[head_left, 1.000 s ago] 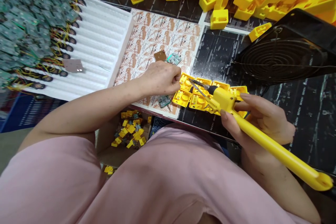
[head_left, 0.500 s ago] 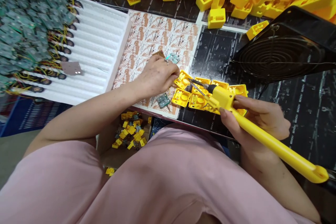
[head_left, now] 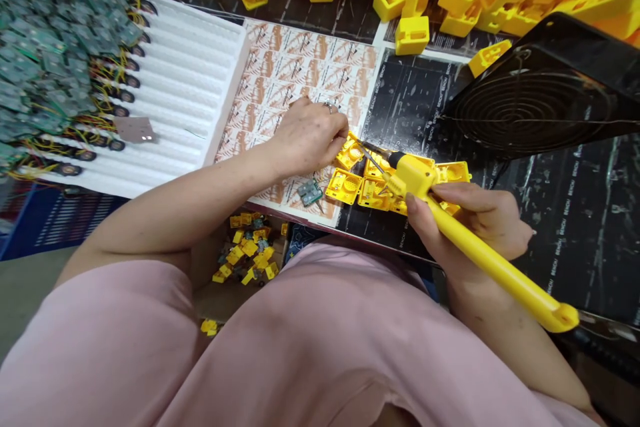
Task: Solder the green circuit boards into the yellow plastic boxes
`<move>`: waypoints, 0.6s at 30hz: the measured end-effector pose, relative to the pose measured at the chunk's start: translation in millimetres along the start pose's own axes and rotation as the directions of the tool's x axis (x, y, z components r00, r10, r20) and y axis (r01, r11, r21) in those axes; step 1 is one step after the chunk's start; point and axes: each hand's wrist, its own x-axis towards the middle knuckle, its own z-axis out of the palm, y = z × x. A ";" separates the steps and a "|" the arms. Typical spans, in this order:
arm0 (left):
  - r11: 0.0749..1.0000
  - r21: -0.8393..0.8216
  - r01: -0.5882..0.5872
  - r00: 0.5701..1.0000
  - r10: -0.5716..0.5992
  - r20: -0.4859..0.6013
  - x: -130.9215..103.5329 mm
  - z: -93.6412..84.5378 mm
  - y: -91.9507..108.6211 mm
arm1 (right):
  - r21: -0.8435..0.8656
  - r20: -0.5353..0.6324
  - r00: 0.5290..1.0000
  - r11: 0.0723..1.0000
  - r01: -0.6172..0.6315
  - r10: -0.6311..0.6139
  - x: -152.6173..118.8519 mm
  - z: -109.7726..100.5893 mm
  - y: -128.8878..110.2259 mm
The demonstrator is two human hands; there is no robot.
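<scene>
The soldering iron [head_left: 493, 263] is bright yellow, with a long rounded handle, a blockier front, a black collar and a slim metal tube running beside its dark tip. Gripped in the right of the two hands [head_left: 483, 217], it lies aslant, handle end toward the lower right, tip over the leftmost rear case. The small yellow cases [head_left: 374, 193] sit open side up in two close rows on the black tabletop [head_left: 410, 97], ribs and round recesses showing inside
</scene>
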 end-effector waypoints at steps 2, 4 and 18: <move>1.000 0.028 0.005 1.000 -0.005 0.022 1.7 -2.0 2.5 | 0.032 0.006 1.000 0.999 0.019 -0.020 3.3 4.0 -1.9; 0.999 0.052 -0.005 1.000 0.004 0.020 2.5 -2.6 4.2 | 0.041 -0.010 0.998 0.997 0.066 -0.066 6.3 7.7 -1.7; 0.997 0.081 0.001 1.000 -0.002 0.008 5.3 -2.1 10.1 | -0.056 0.016 0.991 0.989 0.135 -0.134 12.4 13.1 2.0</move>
